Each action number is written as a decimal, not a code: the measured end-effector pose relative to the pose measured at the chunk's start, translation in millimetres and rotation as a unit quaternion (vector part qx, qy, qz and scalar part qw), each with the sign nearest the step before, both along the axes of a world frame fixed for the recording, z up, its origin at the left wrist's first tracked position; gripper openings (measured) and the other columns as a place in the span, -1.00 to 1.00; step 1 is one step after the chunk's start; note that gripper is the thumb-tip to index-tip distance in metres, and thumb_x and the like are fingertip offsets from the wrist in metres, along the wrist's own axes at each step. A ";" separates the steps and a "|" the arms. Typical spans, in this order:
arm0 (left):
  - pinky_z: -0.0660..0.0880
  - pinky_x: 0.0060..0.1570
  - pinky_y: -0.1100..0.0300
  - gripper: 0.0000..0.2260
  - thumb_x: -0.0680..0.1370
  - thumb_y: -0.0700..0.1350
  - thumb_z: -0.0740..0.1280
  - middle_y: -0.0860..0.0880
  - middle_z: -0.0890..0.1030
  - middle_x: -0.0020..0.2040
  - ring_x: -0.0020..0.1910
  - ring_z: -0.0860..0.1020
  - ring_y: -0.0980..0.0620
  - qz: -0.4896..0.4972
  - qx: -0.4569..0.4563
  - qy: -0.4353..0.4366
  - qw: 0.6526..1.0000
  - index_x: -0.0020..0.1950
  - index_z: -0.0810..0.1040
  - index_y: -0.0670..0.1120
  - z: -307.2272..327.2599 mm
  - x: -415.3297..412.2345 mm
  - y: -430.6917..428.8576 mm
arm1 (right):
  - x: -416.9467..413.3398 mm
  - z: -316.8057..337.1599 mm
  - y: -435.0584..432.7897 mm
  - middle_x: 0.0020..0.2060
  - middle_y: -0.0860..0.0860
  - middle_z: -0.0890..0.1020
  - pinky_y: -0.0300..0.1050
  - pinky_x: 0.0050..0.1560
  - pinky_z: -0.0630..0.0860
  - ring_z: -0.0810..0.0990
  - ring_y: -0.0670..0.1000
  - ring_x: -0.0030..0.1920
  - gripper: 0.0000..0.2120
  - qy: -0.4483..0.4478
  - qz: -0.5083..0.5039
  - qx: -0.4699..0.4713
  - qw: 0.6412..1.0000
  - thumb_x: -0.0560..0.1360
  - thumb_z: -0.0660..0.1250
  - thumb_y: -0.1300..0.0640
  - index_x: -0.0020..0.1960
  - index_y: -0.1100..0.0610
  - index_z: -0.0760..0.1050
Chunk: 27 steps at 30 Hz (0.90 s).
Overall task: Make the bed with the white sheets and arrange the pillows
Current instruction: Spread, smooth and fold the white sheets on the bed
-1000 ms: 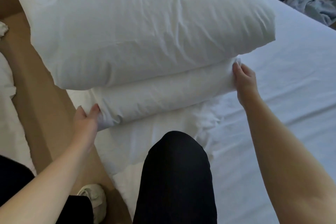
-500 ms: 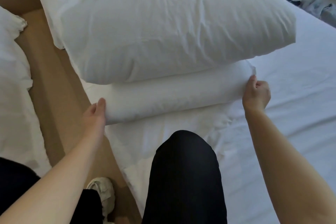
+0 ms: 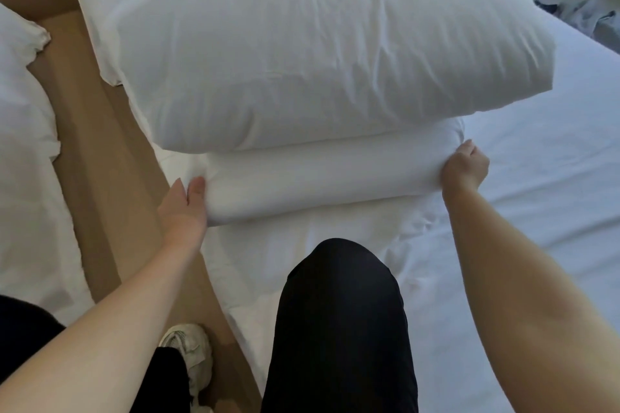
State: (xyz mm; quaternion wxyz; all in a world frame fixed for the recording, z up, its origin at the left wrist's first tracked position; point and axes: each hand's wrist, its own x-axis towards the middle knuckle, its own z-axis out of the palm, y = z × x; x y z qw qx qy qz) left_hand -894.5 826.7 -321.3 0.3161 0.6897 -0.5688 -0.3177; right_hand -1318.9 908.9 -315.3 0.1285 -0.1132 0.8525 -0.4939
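Two white pillows are stacked at the head of the bed. The big top pillow [image 3: 285, 43] lies across the lower pillow [image 3: 322, 178]. My left hand [image 3: 183, 208] presses flat against the lower pillow's left end, fingers straight. My right hand [image 3: 464, 166] grips the lower pillow's right corner with curled fingers. The white sheet [image 3: 536, 194] covers the mattress, with wrinkles just in front of the pillows. My knee in black trousers [image 3: 339, 312] rests on the bed.
A tan floor strip [image 3: 100, 178] runs along the bed's left side, with my white shoe [image 3: 191, 352] on it. White bedding [image 3: 23, 161] lies further left. Grey-blue clothing [image 3: 593, 20] sits at the far right of the mattress.
The pillow stack has shifted right and away from me. My left hand went from gripping the lower pillow's corner to pressing flat. My right hand's fingers curled onto the right corner.
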 end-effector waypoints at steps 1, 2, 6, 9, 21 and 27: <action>0.35 -0.06 0.00 -0.68 0.61 0.11 0.19 -0.09 0.49 -0.18 -0.09 0.47 -0.09 -0.001 0.020 0.011 1.000 -0.15 0.44 -0.11 0.4 1.9 -2.2 | -2.4 3.9 1.0 -0.22 0.22 0.48 -0.08 -0.13 0.27 0.43 0.11 -0.11 -0.58 0.006 0.030 0.019 0.999 0.67 0.02 0.07 -0.25 0.26 0.40; 0.34 -0.07 0.01 -0.66 0.58 0.16 0.20 -0.08 0.49 -0.17 -0.08 0.49 -0.11 0.003 0.043 0.029 0.999 -0.14 0.44 -0.11 3.4 1.5 -7.2 | -5.8 10.5 1.0 -0.09 0.28 0.53 -0.04 -0.04 0.33 0.48 0.16 -0.02 -0.55 0.009 0.062 0.043 0.997 0.67 0.01 0.01 -0.13 0.29 0.49; 0.35 0.31 -0.01 -0.44 0.60 0.23 0.13 -0.18 0.47 0.35 0.33 0.43 -0.19 0.070 0.157 0.080 0.982 0.39 0.43 -0.16 11.4 -12.1 -36.5 | -13.2 34.2 -9.8 0.32 0.27 0.47 0.03 0.30 0.31 0.42 0.25 0.33 -0.39 0.024 0.164 0.123 0.978 0.65 -0.04 -0.19 0.37 0.26 0.42; 0.34 0.34 -0.09 -0.42 0.60 0.22 0.12 -0.26 0.46 0.35 0.31 0.44 -0.27 0.079 0.138 0.005 0.987 0.37 0.45 -0.22 6.5 -12.7 -41.3 | -11.9 29.3 -9.1 0.05 0.28 0.59 0.03 0.14 0.40 0.52 0.27 0.16 -0.52 0.062 0.142 0.084 0.984 0.64 0.06 -0.09 0.07 0.28 0.55; 0.38 0.19 -0.09 -0.54 0.64 0.11 0.08 -0.31 0.54 0.15 0.18 0.48 -0.30 0.029 0.071 -0.048 0.996 0.10 0.52 -0.26 7.8 -6.4 -31.1 | -21.5 26.7 -5.1 0.09 0.29 0.59 0.06 0.16 0.39 0.51 0.29 0.17 -0.50 0.100 0.132 0.133 0.977 0.66 0.01 -0.06 0.10 0.31 0.55; 0.46 -0.06 0.03 -0.63 0.64 0.13 0.07 -0.14 0.57 0.01 -0.09 0.54 -0.14 0.039 0.169 0.100 0.980 0.05 0.51 -0.11 14.8 17.7 -32.1 | -17.8 25.2 9.5 0.07 0.13 0.54 -0.04 0.05 0.37 0.47 0.11 0.07 -0.54 0.009 0.152 0.073 0.986 0.66 0.02 -0.11 0.17 0.22 0.51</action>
